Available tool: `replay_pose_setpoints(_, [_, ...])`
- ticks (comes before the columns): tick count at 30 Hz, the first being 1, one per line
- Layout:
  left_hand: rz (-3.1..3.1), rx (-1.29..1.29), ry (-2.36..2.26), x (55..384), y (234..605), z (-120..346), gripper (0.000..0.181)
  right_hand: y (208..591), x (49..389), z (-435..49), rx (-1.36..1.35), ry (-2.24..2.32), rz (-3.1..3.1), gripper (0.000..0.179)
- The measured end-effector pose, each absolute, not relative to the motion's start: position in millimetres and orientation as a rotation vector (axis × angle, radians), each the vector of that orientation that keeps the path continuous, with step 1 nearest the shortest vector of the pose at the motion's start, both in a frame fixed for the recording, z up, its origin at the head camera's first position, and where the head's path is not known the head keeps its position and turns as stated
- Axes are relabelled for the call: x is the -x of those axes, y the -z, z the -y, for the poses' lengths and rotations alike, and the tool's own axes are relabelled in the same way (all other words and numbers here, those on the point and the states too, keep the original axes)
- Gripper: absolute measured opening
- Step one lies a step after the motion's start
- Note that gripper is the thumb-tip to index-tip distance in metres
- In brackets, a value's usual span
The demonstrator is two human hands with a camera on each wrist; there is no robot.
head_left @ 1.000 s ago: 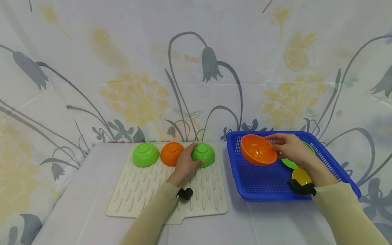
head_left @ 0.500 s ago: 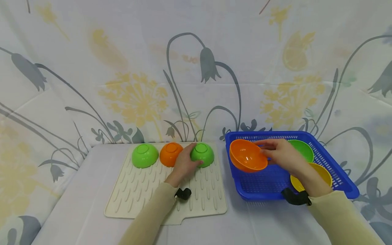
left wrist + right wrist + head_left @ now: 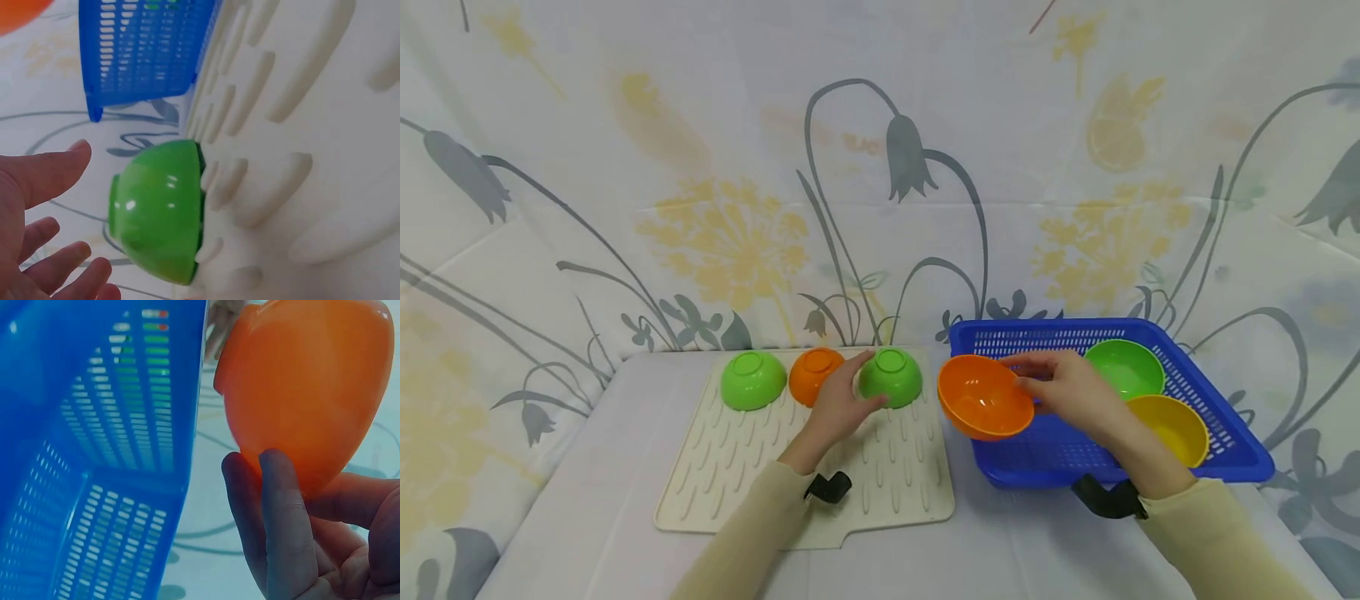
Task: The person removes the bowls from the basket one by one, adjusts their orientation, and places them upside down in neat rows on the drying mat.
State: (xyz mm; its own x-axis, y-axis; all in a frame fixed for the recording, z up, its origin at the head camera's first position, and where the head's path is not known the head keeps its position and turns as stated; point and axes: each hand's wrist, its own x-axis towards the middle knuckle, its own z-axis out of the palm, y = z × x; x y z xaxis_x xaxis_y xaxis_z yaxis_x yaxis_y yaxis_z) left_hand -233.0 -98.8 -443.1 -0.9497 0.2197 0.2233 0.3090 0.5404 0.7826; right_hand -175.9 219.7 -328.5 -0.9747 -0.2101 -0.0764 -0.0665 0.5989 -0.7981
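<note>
My right hand [image 3: 1067, 390] pinches the rim of an orange bowl [image 3: 985, 398], tilted with its inside toward me, over the left edge of the blue basket [image 3: 1022, 467]. The right wrist view shows fingers and thumb on either side of the orange bowl [image 3: 306, 387]. Just left of an upside-down green bowl [image 3: 891, 379] is my left hand [image 3: 835, 408], fingers spread. In the left wrist view a gap separates the hand from that green bowl [image 3: 159, 212]. The bowl rests on a cream ridged drying mat [image 3: 805, 475].
Another upside-down orange bowl [image 3: 812, 377] and a larger green bowl [image 3: 752, 381] stand in a row along the mat's back edge. Inside the basket, at its right, a green bowl [image 3: 1126, 368] and a yellow bowl [image 3: 1172, 429] lie open side up. A patterned curtain [image 3: 880, 167] hangs behind.
The right hand has carried the orange bowl leftward and a little toward me, from over the basket to its left edge. My left hand has come away from the green bowl, slightly left.
</note>
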Motion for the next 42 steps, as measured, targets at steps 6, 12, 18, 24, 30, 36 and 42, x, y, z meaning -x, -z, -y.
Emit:
replay_pose_setpoints(6, [2.631, 0.611, 1.489, 212, 430, 105, 0.073, 329, 169, -206, 0.245, 1.324, -2.649, 0.034])
replay_pose_setpoints(12, [2.588, 0.769, 1.651, 184, 417, 107, 0.071, 333, 164, -193, 0.274, 1.363, -2.637, 0.032])
replay_pose_setpoints(18, [2.541, 0.889, 1.851, 164, 410, 107, 0.075, 336, 159, -178, 0.304, 1.387, -2.621, 0.03])
replay_pose_setpoints(24, [2.482, 0.907, 2.037, 151, 405, 106, 0.084, 340, 157, -162, 0.312, 1.389, -2.661, 0.029])
replay_pose_setpoints(30, [2.486, 0.851, 2.046, 145, 402, 104, 0.085, 345, 154, -148, 0.343, 1.361, -2.731, 0.028])
replay_pose_setpoints(36, [2.498, 0.835, 2.013, 142, 399, 109, 0.085, 351, 155, -140, 0.343, 1.405, -2.746, 0.03])
replay_pose_setpoints(42, [2.485, 0.898, 1.948, 142, 400, 117, 0.085, 358, 152, -132, 0.368, 1.458, -2.71, 0.036])
